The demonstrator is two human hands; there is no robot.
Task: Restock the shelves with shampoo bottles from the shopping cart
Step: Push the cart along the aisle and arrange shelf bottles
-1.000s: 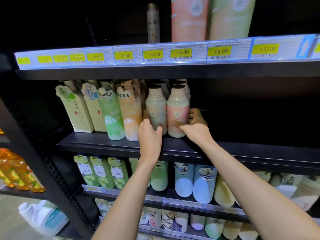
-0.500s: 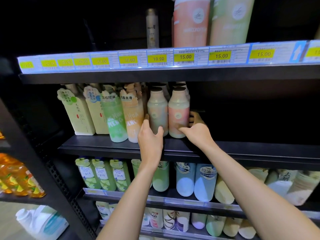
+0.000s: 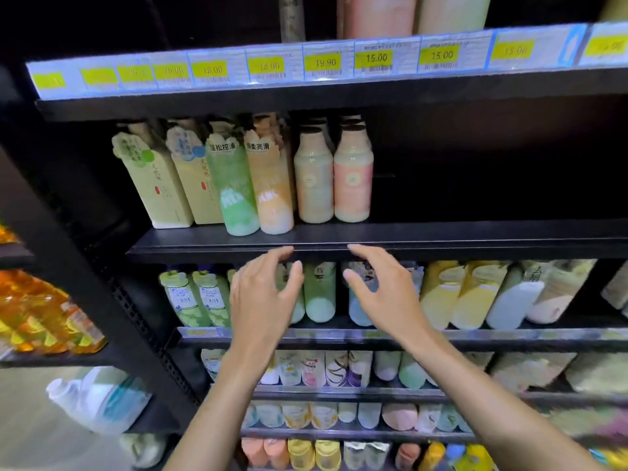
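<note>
- The left grip [image 3: 261, 300] and the right grip [image 3: 384, 294] are both released, with fingers loosely curved, thumbs apart and nothing held.
- They hover side by side just in front of the front edge of the middle shelf [image 3: 441, 239]. Their fingertips are level with that edge and touch nothing that I can make out.
- The shampoo bottles that matter here are the cream bottle [image 3: 313, 185] and the pink bottle [image 3: 351, 185]. They stand upright and close together on that shelf, at the 3 o'clock end of the row.
- The relation that counts is that both bottles lie at 12 o'clock from the grips, long axis vertical and caps up.
- The right grip sits straight under the pink bottle and is the nearer one to it. The left grip is under the cream bottle and slightly toward 9 o'clock of it.
- More caps of the same shape show behind the two, so the row seems to run back in depth.
- Toward 3 o'clock of the pink bottle the shelf is dark, and what stands there cannot be told.
- The shopping cart is out of view. By my reading the two bottles are set down, and the next move calls for turning from the shelf to the cart.
- Another bottle would probably go in upright at 3 o'clock of the pink bottle, which favours the right grip. The risk there is knocking the pink bottle over.
</note>
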